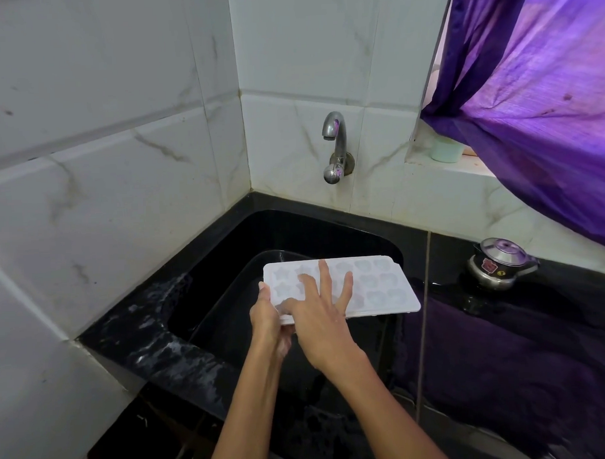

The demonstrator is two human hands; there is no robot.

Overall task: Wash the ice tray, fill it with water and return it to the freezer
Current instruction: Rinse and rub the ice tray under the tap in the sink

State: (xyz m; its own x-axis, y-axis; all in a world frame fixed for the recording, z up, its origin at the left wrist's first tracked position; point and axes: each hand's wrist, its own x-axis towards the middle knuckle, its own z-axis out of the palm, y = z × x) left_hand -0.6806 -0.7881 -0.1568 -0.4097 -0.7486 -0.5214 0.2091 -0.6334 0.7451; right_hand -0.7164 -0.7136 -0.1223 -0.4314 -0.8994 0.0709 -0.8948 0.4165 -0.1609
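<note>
A white ice tray (378, 288) with star and shell shaped cups is held level over the black sink (227, 266). My left hand (268, 319) grips the tray's near left corner from the side and below. My right hand (323, 311) lies on top of the tray with its fingers spread, fingertips pressed onto the left cups. A chrome tap (335, 139) juts from the tiled wall above the sink, and no water runs from it.
A small steel kettle (499, 263) stands on the wet black counter (504, 342) to the right. A purple curtain (547, 100) hangs over the window sill, where a pale green cup (446, 150) sits. White tiled walls close in on the left and behind.
</note>
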